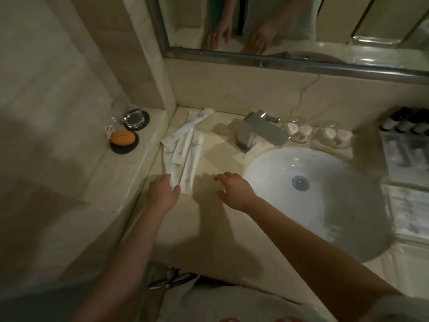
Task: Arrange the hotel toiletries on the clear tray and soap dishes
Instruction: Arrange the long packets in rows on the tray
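Several white toiletry packets point(183, 145) lie in a loose pile on the beige counter point(209, 219), left of the tap. My left hand point(163, 190) touches the near end of the closest packets, thumb and fingers around their edge. My right hand point(234, 189) hovers over the bare counter beside the sink, fingers spread and loosely curled, holding nothing. Two clear soap dishes point(299, 131) point(334, 135) behind the sink each hold two small white wrapped soaps. A clear tray point(404, 156) sits at the right edge.
A white oval sink point(313, 196) fills the right of the counter, with a chrome tap point(255, 131) behind it. Dark bottles point(408, 120) stand at the far right. On the left ledge sit a glass point(133, 117) and an orange object point(122, 137) on black coasters. A mirror hangs above.
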A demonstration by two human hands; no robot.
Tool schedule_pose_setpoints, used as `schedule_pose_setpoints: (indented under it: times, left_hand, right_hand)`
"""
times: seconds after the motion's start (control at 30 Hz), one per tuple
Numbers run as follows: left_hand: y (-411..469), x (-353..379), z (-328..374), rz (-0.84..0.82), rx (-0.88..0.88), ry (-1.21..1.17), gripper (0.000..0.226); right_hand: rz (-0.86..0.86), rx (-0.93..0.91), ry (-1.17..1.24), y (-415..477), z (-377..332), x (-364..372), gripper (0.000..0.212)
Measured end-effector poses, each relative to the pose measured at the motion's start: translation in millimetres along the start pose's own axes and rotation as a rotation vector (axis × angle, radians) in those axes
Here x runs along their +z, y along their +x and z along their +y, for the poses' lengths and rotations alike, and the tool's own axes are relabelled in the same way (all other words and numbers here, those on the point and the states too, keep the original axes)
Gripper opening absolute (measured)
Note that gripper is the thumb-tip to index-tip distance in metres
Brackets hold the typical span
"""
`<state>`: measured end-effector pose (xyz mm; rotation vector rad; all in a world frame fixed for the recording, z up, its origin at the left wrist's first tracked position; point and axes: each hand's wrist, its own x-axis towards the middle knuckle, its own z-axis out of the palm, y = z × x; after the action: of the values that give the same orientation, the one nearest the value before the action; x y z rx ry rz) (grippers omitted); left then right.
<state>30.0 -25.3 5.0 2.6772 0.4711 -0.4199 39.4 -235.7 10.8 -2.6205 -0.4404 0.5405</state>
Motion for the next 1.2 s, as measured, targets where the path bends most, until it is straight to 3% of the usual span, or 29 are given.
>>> schedule_pose_setpoints:
  times: [0.27,0.47,0.6,0.73,0.87,1.1,1.2]
  left_hand:
    - [41,-6,-25,-0.041,-0.084,-0.082,0.038]
    - [64,1,-27,-0.033,-0.112,-0.137,0.043]
    - [68,4,-26,-0.088,-0.174,-0.172,0.038]
    - [69,3,-26,-0.154,-0.218,-0.261,0.035]
    - [60,2,-23,-0.161,-0.264,-0.433,0.029]
    - [23,9,-15,-0.035,-0.284,-0.676,0.025]
    - [3,10,-3,0.073,-0.241,-0.693,0.021]
  right_hand:
    - [-0.020,0.208,0.215,85,-54,27,0.063]
    - [0.129,0.388,0.125,124,-77,48,0.070]
    - [0.181,0.526,0.205,133,-81,53,0.058]
    - [0.125,0.619,0.395,137,-73,45,0.044]
    - [0.077,0.601,0.518,131,-54,37,0.009]
    - [0.126,0.559,0.598,93,-32,26,0.025]
    - [0.150,0.517,0.652,63,-22,22,0.022]
